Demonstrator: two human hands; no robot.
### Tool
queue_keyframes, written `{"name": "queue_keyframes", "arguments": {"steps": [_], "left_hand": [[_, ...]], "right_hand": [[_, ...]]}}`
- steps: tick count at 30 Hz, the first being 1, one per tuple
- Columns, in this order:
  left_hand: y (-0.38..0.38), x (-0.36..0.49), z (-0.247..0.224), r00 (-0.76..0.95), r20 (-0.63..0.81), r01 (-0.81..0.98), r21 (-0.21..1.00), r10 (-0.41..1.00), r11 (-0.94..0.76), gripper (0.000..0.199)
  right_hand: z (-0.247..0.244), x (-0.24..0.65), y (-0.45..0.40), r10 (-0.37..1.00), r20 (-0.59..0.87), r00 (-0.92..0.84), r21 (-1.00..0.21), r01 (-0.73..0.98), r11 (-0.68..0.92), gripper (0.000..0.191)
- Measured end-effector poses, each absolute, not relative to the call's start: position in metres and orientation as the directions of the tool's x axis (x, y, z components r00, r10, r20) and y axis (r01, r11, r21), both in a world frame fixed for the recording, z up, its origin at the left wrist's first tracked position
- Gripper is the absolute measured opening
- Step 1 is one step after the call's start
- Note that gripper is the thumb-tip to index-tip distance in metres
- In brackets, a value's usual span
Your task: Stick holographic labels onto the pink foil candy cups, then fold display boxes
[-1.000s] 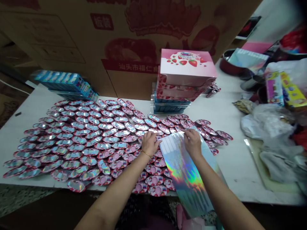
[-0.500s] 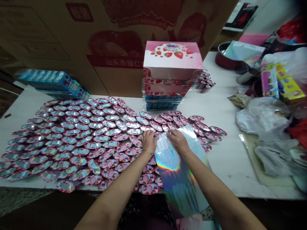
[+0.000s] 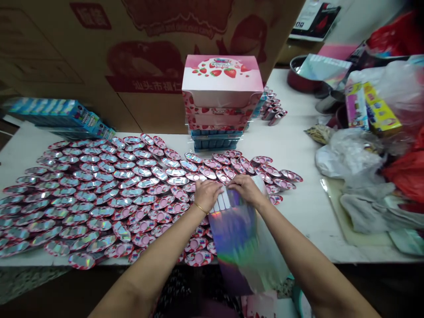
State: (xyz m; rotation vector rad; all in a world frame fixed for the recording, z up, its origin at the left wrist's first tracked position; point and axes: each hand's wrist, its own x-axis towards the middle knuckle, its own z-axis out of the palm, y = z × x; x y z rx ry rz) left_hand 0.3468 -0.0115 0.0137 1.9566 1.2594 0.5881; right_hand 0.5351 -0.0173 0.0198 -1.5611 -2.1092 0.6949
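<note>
A shiny holographic sticker sheet (image 3: pixel 233 238) slants over the table's front edge, with pale strips along its upper left part. My left hand (image 3: pixel 207 194) pinches its upper left edge, the fingers closed. Beside it, my right hand (image 3: pixel 245 189) grips the top edge with thumb and fingers pressed together. The fingertips of both hands almost meet; any small piece between them is hidden. Around the hands stand many oval-topped pink packs (image 3: pixel 162 216). Those to the left carry silvery strips (image 3: pixel 99 211) across their tops, while several near the sheet show a bare pink circle.
Behind the packs rises a stack of strawberry-print boxes (image 3: pixel 221 79) against a large carton (image 3: pixel 149 106). Blue packs (image 3: pixel 62 115) stand at the far left. On the right are a dark red pot (image 3: pixel 298 79), plastic bags (image 3: pixel 351 150), a cloth (image 3: pixel 364 212) and a cutting board (image 3: pixel 344 221).
The view has shifted slightly to the right. My right hand's fingers have drawn in closer to the left hand's, and the sheet has bent, its sheen changing.
</note>
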Motion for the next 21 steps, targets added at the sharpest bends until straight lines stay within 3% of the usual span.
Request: {"name": "queue_keyframes", "arguments": {"steps": [5, 8, 12, 16, 19, 21], "left_hand": [[-0.009, 0.364, 0.008, 0.292, -0.142, 0.457, 0.889, 0.946, -0.008, 0.012], [-0.011, 0.368, 0.004, 0.225, -0.255, 0.39, 0.908, 0.94, 0.152, 0.01], [-0.017, 0.373, -0.002, 0.214, -0.254, 0.417, 0.897, 0.943, 0.147, 0.012], [-0.022, 0.375, -0.007, 0.242, -0.163, 0.612, 0.791, 0.956, -0.02, 0.015], [-0.024, 0.372, -0.008, 0.29, -0.089, 0.694, 0.705, 0.953, -0.145, 0.019], [-0.025, 0.369, -0.007, 0.308, -0.069, 0.674, 0.719, 0.949, -0.167, 0.019]], "right_hand": [[0.022, 0.537, -0.037, 0.881, 0.162, -0.444, -0.248, 0.846, 0.472, 0.027], [0.009, 0.541, -0.049, 0.839, 0.214, -0.5, -0.187, 0.822, 0.537, 0.034], [-0.001, 0.544, -0.057, 0.848, 0.233, -0.476, -0.231, 0.82, 0.524, 0.028], [0.029, 0.543, -0.065, 0.9, 0.183, -0.394, -0.31, 0.846, 0.434, 0.02], [0.071, 0.545, -0.069, 0.95, 0.168, -0.263, -0.497, 0.81, 0.312, 0.014], [0.094, 0.547, -0.067, 0.976, 0.123, -0.18, -0.642, 0.736, 0.216, 0.012]]}}
